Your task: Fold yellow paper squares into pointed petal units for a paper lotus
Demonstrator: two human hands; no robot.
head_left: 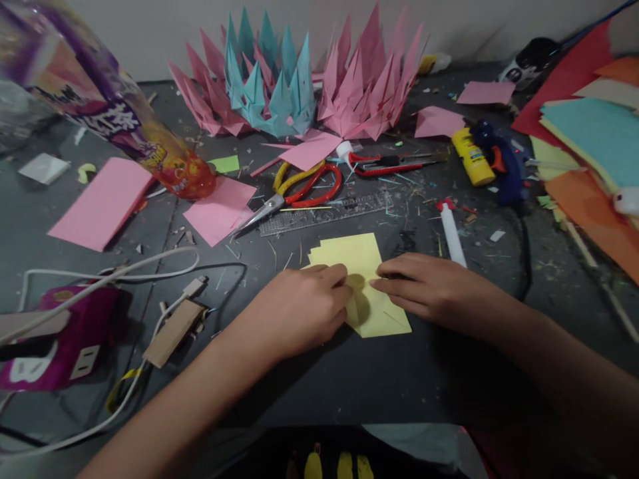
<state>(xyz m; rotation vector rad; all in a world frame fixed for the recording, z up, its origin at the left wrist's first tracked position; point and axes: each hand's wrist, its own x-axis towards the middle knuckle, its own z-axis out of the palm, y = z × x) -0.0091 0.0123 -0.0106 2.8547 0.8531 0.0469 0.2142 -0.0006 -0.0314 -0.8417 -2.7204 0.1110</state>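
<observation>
Yellow paper [367, 256] lies on the dark table in front of me, with stepped edges at its upper left and a fold or flap near its lower part. My left hand [312, 303] rests on its left side, fingers curled together and pressing on the sheet. From the right, my right hand [429, 286] touches the paper's right edge, its fingers held close together with the fingertips at the sheet. Whether the right fingertips pinch the edge is hard to see. A shadow falls on the paper between the two hands.
Scissors [304, 189], a clear ruler [324, 215] and a red cutter [394, 166] lie beyond the paper. A bottle [184, 169] and purple power strip [94, 332] stand left; a glue gun [506, 163] lies right. Pink [367, 100] and blue folded-paper crowns [269, 93] stand behind.
</observation>
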